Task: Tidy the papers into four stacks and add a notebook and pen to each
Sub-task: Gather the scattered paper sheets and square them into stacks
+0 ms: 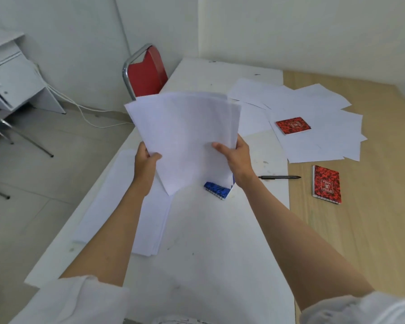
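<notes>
White sleeves [84, 298] frame two bare forearms reaching over the white table [204, 242]. Left hand [146, 160] grips the lower left edge of a fanned sheaf of papers [185, 134], thumb on the front; right hand [237, 155] pinches its right edge likewise. A tidy paper stack [117, 206] lies at the left, a blue notebook [218, 189] beneath the sheaf. Rightward lie loose sheets [313, 136], two red notebooks [293, 125] [326, 184] and a pen [279, 177].
</notes>
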